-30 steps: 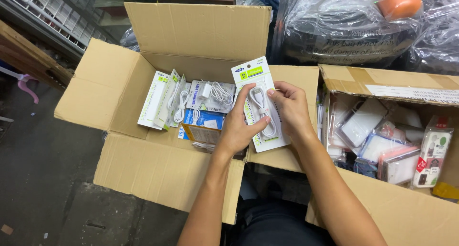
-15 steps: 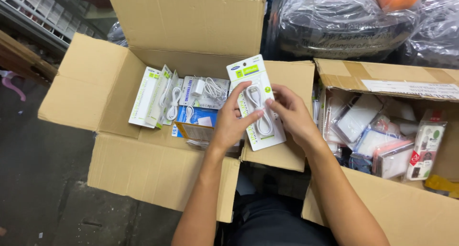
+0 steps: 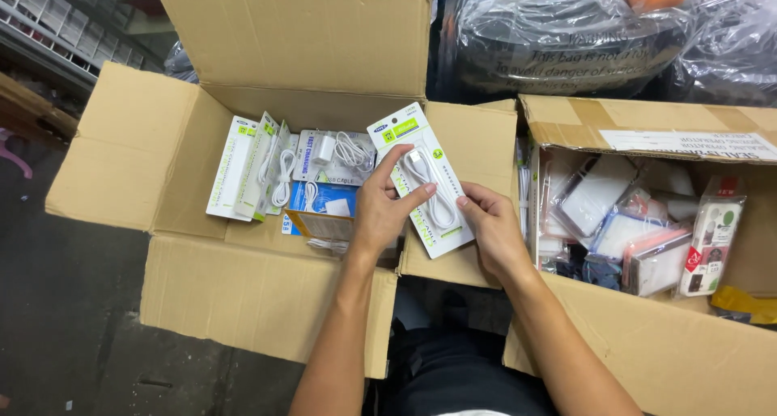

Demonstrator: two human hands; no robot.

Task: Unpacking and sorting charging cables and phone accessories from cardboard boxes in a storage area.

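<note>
Your left hand (image 3: 379,214) pinches the white-and-green blister card holding a white cable (image 3: 421,180) above the open brown cardboard box (image 3: 194,181); its long axis tilts up-left. Your right hand (image 3: 495,230) grips its lower right edge.

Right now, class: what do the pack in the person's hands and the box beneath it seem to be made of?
Cable pack: seemingly a printed white and green card back under a clear plastic blister, judging by the glare over the coiled white cable. The left hand holds it in a firm grip.
Open box: matte brown corrugated cardboard, with creased flaps.
</note>
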